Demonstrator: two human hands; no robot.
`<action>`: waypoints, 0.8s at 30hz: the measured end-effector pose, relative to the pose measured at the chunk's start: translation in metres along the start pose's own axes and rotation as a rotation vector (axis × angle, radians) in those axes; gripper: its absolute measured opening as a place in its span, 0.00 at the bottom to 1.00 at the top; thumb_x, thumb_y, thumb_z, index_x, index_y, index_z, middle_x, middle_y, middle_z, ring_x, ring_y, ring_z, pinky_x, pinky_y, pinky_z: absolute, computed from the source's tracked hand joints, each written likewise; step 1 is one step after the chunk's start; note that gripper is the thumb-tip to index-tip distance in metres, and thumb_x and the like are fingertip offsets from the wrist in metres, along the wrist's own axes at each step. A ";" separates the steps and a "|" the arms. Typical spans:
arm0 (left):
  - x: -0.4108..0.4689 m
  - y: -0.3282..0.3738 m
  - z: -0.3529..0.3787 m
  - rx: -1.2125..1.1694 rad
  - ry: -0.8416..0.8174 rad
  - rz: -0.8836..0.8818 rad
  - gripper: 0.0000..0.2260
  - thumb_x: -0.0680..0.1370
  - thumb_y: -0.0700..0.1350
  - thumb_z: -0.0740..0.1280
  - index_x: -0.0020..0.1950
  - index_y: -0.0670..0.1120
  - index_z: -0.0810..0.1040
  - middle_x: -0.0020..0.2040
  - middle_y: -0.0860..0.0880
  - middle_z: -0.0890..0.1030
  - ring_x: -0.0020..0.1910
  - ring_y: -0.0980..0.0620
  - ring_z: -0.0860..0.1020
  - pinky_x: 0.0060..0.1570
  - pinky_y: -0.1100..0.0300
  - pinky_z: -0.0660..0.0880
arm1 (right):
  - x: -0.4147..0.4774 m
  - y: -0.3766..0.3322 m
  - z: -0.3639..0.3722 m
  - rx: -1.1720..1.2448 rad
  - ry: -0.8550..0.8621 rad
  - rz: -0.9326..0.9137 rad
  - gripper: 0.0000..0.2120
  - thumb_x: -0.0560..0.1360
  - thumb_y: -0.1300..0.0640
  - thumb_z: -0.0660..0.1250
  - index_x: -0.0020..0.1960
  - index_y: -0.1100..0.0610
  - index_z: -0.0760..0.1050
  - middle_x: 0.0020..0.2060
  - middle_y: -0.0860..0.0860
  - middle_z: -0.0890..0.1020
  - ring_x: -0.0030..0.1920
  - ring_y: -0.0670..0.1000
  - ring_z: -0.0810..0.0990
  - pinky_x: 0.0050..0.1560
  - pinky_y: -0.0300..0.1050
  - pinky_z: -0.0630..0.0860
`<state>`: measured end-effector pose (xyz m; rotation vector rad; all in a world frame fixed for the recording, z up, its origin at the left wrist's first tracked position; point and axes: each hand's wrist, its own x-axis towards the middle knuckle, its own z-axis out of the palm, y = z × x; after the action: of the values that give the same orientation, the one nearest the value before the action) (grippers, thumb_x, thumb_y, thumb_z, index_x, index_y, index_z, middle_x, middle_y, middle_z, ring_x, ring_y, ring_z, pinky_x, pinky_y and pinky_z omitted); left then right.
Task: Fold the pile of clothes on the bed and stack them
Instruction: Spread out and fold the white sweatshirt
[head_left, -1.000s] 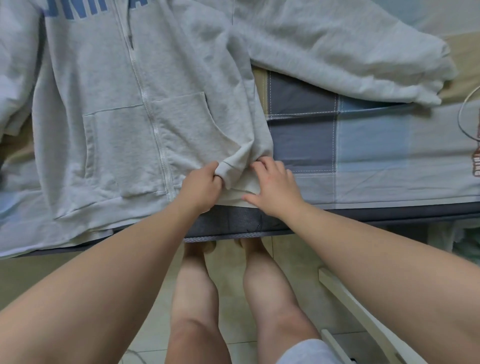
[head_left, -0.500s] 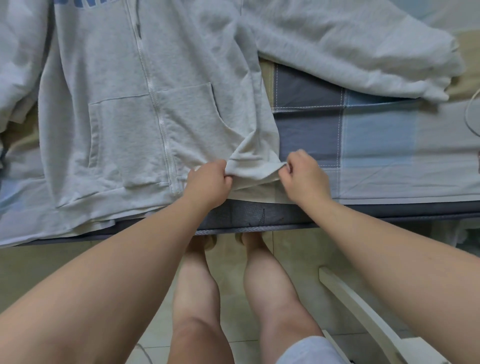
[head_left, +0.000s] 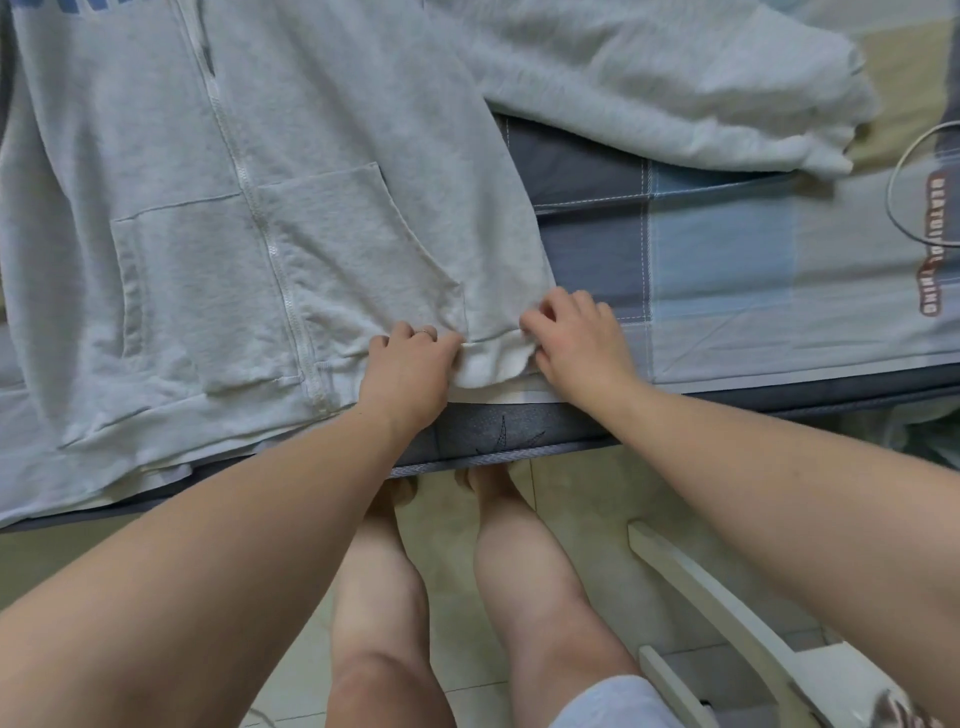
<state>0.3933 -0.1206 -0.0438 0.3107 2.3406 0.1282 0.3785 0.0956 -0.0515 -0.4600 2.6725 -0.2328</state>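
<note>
We see the grey hoodie (head_left: 291, 197) lying front up on the bed (head_left: 727, 249), zip closed, its hem along the near edge of the mattress. One sleeve (head_left: 675, 88) stretches away to the right across the sheet. Both hands are at the hem's right-hand corner. The left hand (head_left: 410, 364) rests knuckles up on the ribbed band, its fingers (head_left: 426, 332) curled into the cloth and gripping it just below the pocket. The right hand (head_left: 576, 343) is close beside it at the very corner, with its fingers (head_left: 550, 312) bent and pinching the edge of the fabric. A short bulge of hem stands between the two hands. The checked blue and grey sheet shows bare to the right, with a thin white cable (head_left: 898, 208) looping near the far right. A white chair frame (head_left: 727, 613) stands on the tiled floor (head_left: 571, 499) below.
</note>
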 end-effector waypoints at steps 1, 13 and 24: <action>0.001 -0.001 0.000 -0.004 -0.004 0.003 0.13 0.77 0.38 0.61 0.60 0.49 0.71 0.58 0.46 0.76 0.59 0.40 0.69 0.52 0.48 0.64 | 0.006 0.002 -0.001 0.017 0.019 -0.030 0.11 0.66 0.63 0.74 0.47 0.58 0.76 0.44 0.57 0.78 0.42 0.62 0.76 0.39 0.49 0.64; -0.004 0.021 -0.003 0.054 -0.208 0.062 0.09 0.79 0.43 0.60 0.58 0.52 0.71 0.54 0.50 0.79 0.56 0.44 0.72 0.54 0.50 0.64 | -0.031 0.032 -0.027 0.049 -0.490 0.209 0.03 0.77 0.55 0.61 0.51 0.51 0.69 0.51 0.51 0.80 0.49 0.58 0.75 0.41 0.47 0.65; 0.025 -0.004 -0.020 -0.190 0.029 -0.045 0.18 0.78 0.57 0.66 0.63 0.51 0.70 0.62 0.48 0.72 0.60 0.43 0.72 0.56 0.49 0.71 | 0.086 0.016 -0.046 0.668 -0.173 0.566 0.23 0.77 0.45 0.68 0.67 0.54 0.69 0.61 0.52 0.74 0.59 0.54 0.74 0.54 0.48 0.72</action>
<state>0.3613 -0.1176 -0.0471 0.1636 2.3403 0.3325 0.2802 0.0847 -0.0457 0.4527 2.2517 -0.8178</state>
